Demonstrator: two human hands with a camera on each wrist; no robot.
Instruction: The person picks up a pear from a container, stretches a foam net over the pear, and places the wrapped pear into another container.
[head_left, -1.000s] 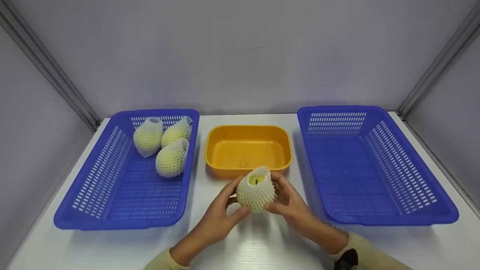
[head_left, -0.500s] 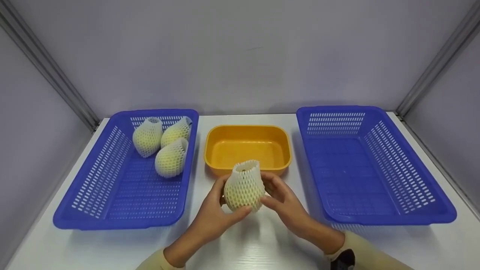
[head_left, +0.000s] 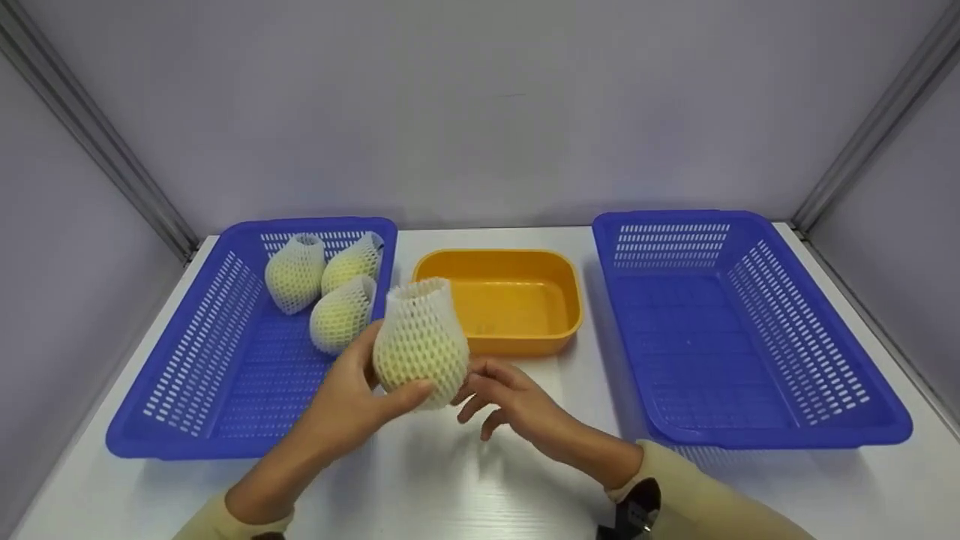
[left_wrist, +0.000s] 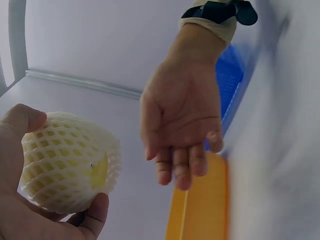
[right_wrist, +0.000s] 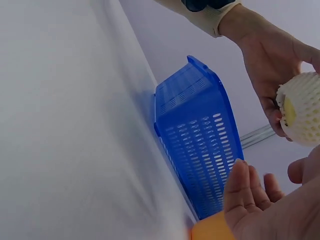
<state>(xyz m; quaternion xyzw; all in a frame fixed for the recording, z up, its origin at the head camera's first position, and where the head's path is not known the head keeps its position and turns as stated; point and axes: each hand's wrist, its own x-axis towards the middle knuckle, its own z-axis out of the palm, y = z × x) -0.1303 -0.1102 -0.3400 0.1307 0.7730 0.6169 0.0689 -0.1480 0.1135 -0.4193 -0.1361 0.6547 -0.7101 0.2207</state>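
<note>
My left hand [head_left: 346,399] grips a round yellow fruit [head_left: 421,349] wrapped in a white foam net sleeve, above the table's front middle. Its thumb lies across the near side of the net. In the left wrist view, a bit of yellow skin shows through the sleeve's mouth on the fruit [left_wrist: 70,162]. Just right of it, my right hand [head_left: 519,409] hovers with loosely bent fingers and nothing in them. The left wrist view shows its palm [left_wrist: 185,102] apart from the fruit. More net-wrapped fruits [head_left: 341,316] lie in the left blue basket [head_left: 169,375].
Between the baskets stands an orange tub [head_left: 517,345], partly hidden by the held fruit. Another blue basket [head_left: 750,439], with nothing in it, stands on the right. White table [head_left: 480,495] shows in front; grey walls [head_left: 487,112] enclose the back and sides.
Both hands held the fruit earlier. My left hand has carried it left and up, toward the left basket. My right hand has let go and its fingers have loosened.
</note>
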